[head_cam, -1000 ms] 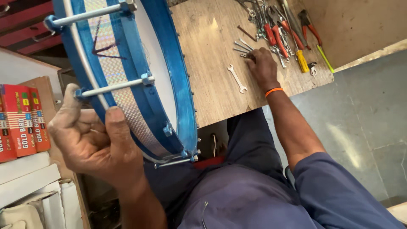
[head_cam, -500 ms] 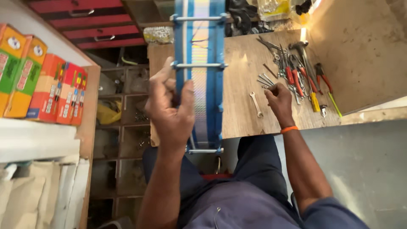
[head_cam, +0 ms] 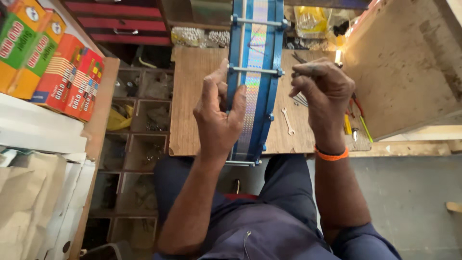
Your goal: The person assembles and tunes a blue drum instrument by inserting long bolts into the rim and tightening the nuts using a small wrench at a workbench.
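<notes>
Hands are seen at a blue-rimmed drum (head_cam: 255, 82) with a holographic band, stood on edge on the wooden workbench (head_cam: 192, 106). The left hand (head_cam: 219, 120) is clamped around its rim; the right hand (head_cam: 325, 89), raised from the small steel spanner (head_cam: 287, 120) since 1 second earlier, is held beside it, fingertips pinched together; anything held cannot be told.

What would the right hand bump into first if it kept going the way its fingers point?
The right hand has its pinched fingers aimed left, toward the blue drum held on edge by the left hand. It would probably meet the drum's rim near a metal tension rod first, though depth is hard to judge here.
</notes>
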